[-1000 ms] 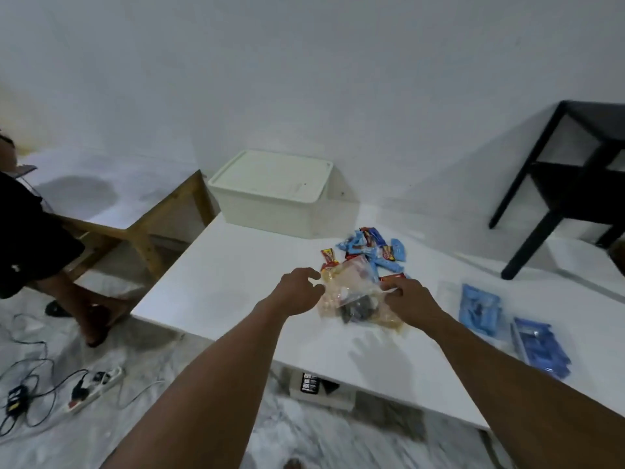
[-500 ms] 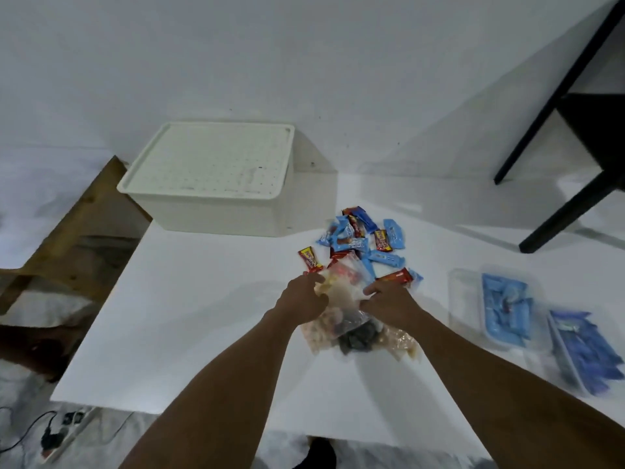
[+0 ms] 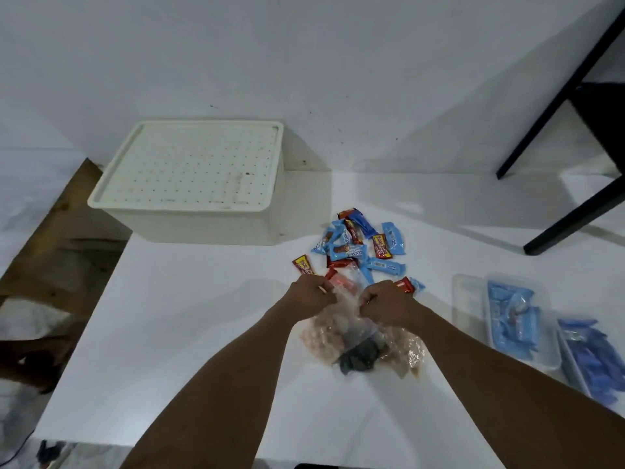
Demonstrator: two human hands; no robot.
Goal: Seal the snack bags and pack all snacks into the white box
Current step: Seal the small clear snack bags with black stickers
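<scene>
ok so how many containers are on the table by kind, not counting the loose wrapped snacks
white box with lid on: 1
clear trays of blue packets: 2
clear snack bags, both hands pinching the top one: looks like 3, they overlap
total: 6

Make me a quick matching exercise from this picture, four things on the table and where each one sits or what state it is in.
Things:
1. white box
2. clear snack bag
3. loose wrapped snacks
4. clear trays of blue packets

States:
A. far right of the table
B. gripped by both hands
C. lid on, back left
D. piled beyond the hands

Pairs: 1-C, 2-B, 3-D, 4-A
</scene>
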